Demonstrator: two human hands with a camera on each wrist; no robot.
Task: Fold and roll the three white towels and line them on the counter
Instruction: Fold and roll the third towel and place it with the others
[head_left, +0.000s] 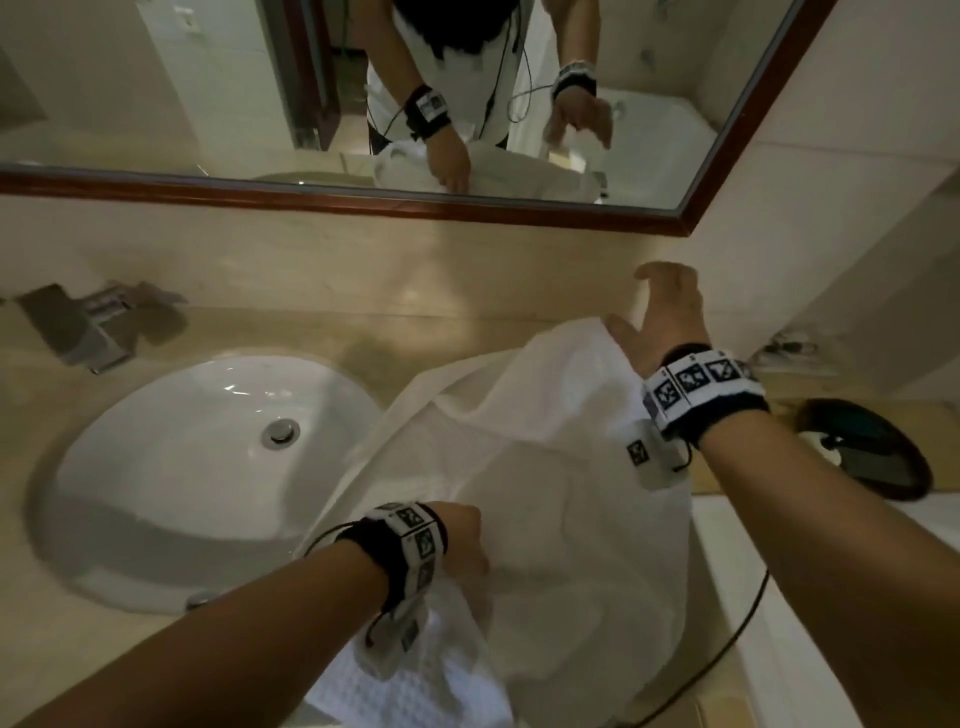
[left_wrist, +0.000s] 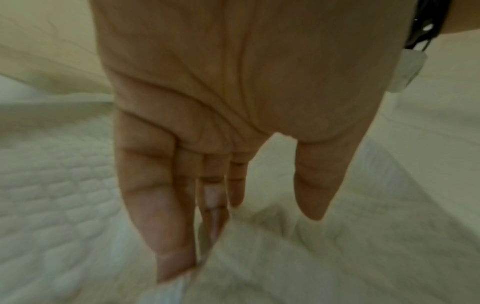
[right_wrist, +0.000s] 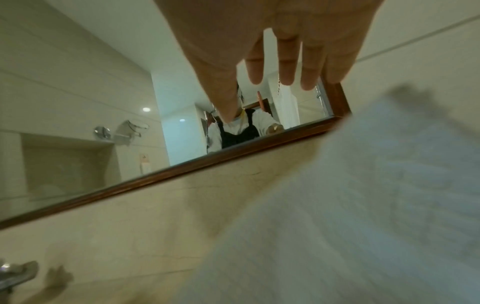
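A heap of white towels lies on the beige desk just right of the oval sink, one edge draped over the sink's rim. The left hand presses down into the near side of the heap with its fingers hidden in the cloth, while the right hand hovers above the heap's far corner, fingers spread and holding nothing. Behind the sink stand a chrome tap and a wood-framed mirror; a dark round object sits right of the towels.

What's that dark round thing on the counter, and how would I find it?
Start at the white sink and look right, past the white towel under the hands. By the counter's right end sits a dark round tray, the only black, glossy item among pale surfaces.
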